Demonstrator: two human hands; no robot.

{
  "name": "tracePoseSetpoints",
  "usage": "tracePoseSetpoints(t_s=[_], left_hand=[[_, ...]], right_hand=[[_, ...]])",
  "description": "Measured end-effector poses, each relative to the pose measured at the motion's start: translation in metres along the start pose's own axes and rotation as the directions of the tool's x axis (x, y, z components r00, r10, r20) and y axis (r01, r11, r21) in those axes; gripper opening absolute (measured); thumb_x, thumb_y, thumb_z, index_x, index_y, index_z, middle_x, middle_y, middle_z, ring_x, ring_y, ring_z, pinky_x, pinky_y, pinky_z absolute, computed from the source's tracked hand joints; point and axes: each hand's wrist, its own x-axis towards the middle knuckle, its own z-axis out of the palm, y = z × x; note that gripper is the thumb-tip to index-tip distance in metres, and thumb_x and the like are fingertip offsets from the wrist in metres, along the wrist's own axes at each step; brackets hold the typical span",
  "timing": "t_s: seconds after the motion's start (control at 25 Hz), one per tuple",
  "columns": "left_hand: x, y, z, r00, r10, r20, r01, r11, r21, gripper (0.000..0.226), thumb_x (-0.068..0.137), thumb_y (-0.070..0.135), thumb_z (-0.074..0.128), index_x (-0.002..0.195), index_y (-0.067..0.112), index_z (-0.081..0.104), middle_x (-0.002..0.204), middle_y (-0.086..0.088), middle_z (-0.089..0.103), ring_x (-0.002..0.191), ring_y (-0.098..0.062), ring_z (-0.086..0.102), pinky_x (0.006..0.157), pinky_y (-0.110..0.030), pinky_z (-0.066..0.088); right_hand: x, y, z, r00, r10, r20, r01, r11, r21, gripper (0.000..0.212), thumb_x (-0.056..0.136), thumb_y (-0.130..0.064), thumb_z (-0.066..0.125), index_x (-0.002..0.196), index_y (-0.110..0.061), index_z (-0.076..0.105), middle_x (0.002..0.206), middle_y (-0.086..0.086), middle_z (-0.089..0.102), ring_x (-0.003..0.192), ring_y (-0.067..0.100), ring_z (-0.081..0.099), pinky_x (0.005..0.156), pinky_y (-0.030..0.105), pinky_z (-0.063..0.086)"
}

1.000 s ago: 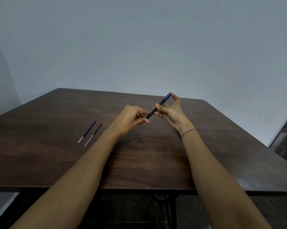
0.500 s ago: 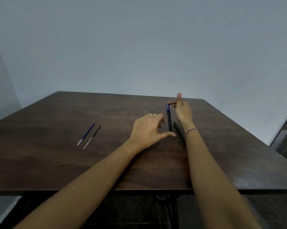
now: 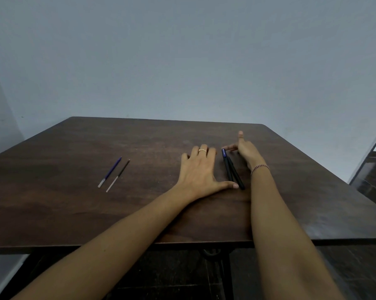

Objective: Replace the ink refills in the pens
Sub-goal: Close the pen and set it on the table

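Two dark pens lie side by side on the brown table (image 3: 74, 213), between my hands: a blue-capped pen (image 3: 226, 165) on the left and a black pen (image 3: 236, 175) right of it. My left hand (image 3: 199, 172) rests flat on the table, fingers spread, its thumb tip at the pens' near ends. My right hand (image 3: 244, 151) is open, fingers apart, with fingertips at the blue cap's far end. Two loose refills lie at the left: a blue refill (image 3: 110, 172) and a black refill (image 3: 118, 176).
A plain grey-blue wall stands behind the table. The table's front edge runs below my forearms, with a dark metal frame (image 3: 213, 254) under it. A dark step or ledge (image 3: 373, 169) is at the far right.
The blue-capped pen went from held in the air between both hands down onto the table beside the black pen. Both hands let go and flattened out.
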Motion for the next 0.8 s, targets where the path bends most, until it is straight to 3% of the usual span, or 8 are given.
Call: tracePoseSetpoints(t_s=[0.08,0.36,0.56,0.8], left_hand=[[0.0009,0.0013,0.0017,1.0,-0.006,0.023,0.006,1.0,0.014,0.103,0.05,0.097,0.03,0.117,0.02,0.047,0.122,-0.002,0.049,0.111,-0.022,0.045,0.087,-0.046,0.041],[0.0031,0.0039,0.0038,1.0,0.001,0.017,-0.001,1.0,0.021,0.106,0.047,0.098,0.029,0.115,0.019,0.049,0.125,-0.002,0.048,0.115,-0.022,0.043,0.094,-0.049,0.035],[0.0043,0.0032,0.003,0.998,0.003,0.057,-0.005,1.0,0.028,0.112,0.045,0.098,0.028,0.12,0.018,0.049,0.145,-0.003,0.033,0.136,-0.021,0.023,0.108,-0.061,0.018],[0.004,0.0019,0.0014,0.997,0.0,0.076,-0.001,1.0,0.01,0.112,0.042,0.099,0.028,0.119,0.019,0.048,0.147,-0.002,0.032,0.138,-0.02,0.021,0.109,-0.064,0.013]], right_hand=[[0.0013,0.0015,-0.0003,1.0,-0.017,0.011,0.017,1.0,-0.016,0.078,0.101,-0.049,0.005,0.098,-0.014,0.075,0.12,0.016,0.063,0.112,0.028,0.05,0.1,0.031,0.032],[0.0008,0.0005,0.0023,0.999,-0.049,-0.002,0.048,0.993,-0.103,0.073,0.103,-0.044,0.011,0.096,-0.012,0.076,0.137,0.014,0.053,0.125,0.027,0.045,0.102,0.028,0.029],[0.0002,-0.0009,0.0032,0.995,-0.1,-0.008,0.096,0.971,-0.217,0.069,0.104,-0.039,0.014,0.096,-0.011,0.077,0.128,0.012,0.061,0.122,0.027,0.048,0.101,0.026,0.031],[0.0007,-0.0027,0.0018,0.993,-0.118,-0.009,0.11,0.95,-0.291,0.064,0.104,-0.039,0.019,0.096,-0.012,0.077,0.125,0.015,0.062,0.117,0.029,0.051,0.099,0.025,0.032]])
